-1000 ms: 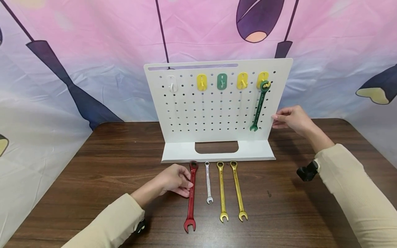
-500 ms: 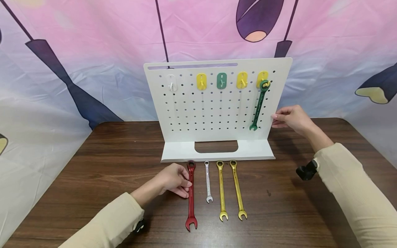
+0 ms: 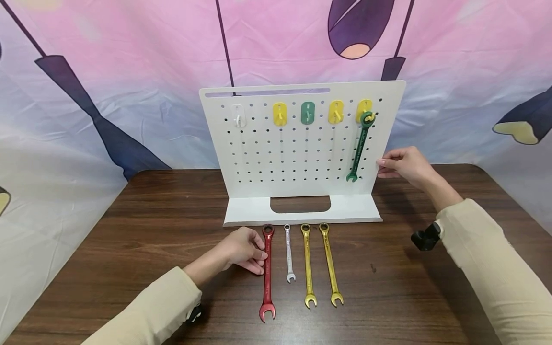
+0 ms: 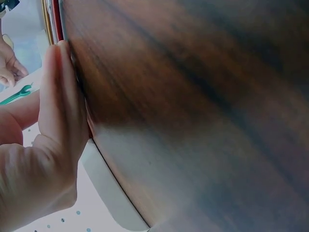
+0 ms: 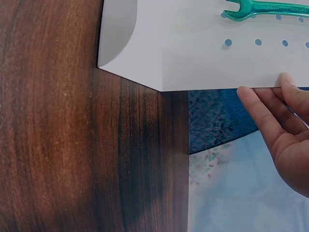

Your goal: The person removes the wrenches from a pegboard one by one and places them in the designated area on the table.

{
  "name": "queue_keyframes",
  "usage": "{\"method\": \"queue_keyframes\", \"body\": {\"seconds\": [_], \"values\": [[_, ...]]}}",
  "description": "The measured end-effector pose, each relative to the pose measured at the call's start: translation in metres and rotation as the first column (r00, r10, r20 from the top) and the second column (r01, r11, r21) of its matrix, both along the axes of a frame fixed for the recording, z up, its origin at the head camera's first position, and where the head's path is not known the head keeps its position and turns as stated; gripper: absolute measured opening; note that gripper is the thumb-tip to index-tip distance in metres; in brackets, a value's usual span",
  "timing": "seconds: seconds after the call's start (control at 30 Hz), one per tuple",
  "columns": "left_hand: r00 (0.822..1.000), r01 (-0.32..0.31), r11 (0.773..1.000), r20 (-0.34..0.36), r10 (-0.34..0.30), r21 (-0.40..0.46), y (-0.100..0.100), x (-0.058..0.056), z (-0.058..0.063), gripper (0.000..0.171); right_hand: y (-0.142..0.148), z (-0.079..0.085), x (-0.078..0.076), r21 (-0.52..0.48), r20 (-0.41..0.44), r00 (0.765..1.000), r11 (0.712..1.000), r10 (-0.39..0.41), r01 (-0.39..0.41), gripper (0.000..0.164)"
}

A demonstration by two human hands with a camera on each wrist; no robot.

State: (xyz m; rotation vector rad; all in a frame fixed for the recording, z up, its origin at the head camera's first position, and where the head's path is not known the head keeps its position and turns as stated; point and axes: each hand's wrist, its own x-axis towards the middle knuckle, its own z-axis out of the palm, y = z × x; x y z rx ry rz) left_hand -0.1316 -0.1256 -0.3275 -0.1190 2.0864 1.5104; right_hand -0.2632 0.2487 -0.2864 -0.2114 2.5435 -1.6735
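Note:
A red combination wrench [image 3: 267,278] lies on the table, ring end toward the board. My left hand [image 3: 243,251] is at its left side, the thumb tip overlapping the shaft, so the hand seems to pinch it. In the left wrist view, the fingers [image 4: 65,96] reach to the wrench's edge. My right hand [image 3: 407,165] holds the right edge of a white pegboard stand [image 3: 276,163]; in the right wrist view, the thumb [image 5: 288,82] overlaps the front. A green wrench [image 3: 359,148] hangs from the rightmost yellow hook [image 3: 364,106].
A small silver wrench [image 3: 289,258] lies right of the red one, then two gold wrenches [image 3: 308,268], all ring end up. Bare hooks line the board: white [image 3: 238,116], yellow [image 3: 280,114], green [image 3: 307,113] and another yellow. A printed cloth [image 3: 172,96] hangs behind the table.
The red wrench has turned slightly: its open end has shifted right and it lies straighter. Its ring end went a little left, then back right. The right hand stays on the board.

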Motion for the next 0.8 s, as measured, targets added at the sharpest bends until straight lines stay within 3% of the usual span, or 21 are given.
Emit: {"method": "queue_keyframes", "body": {"seconds": [0.5,0.8], "values": [[1.0,-0.001,1.0,-0.01,0.001,-0.002,-0.001,-0.003,0.004,0.014,0.001,-0.002,0.0,0.023,-0.008,1.0,1.0,-0.003,0.003,0.03],[0.999,0.008,1.0,-0.036,-0.008,-0.013,0.0,-0.012,0.012,0.013,0.0,-0.001,0.001,0.033,-0.009,1.0,0.999,-0.003,0.003,0.029]]}}
